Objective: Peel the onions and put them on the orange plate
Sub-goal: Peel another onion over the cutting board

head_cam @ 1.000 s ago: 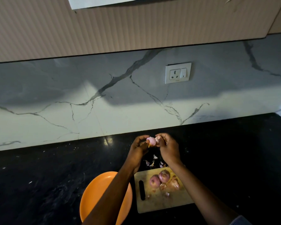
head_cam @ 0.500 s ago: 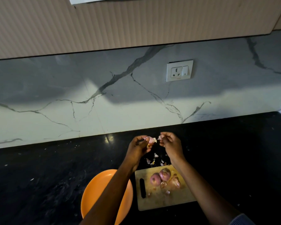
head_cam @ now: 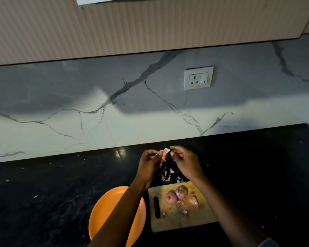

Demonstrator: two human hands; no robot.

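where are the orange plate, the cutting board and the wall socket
orange plate (head_cam: 103,209), head view, bare left part of its surface
cutting board (head_cam: 182,221), head view, bare wood near its front edge
wall socket (head_cam: 198,78), head view, middle of its white faceplate

No words, brand names or numbers can be read anywhere on this kitchen counter. The white wall socket (head_cam: 198,78) on the marble backsplash (head_cam: 114,97) bears no legible marking, and the cutting board (head_cam: 200,220) and orange plate (head_cam: 103,209) carry no print.
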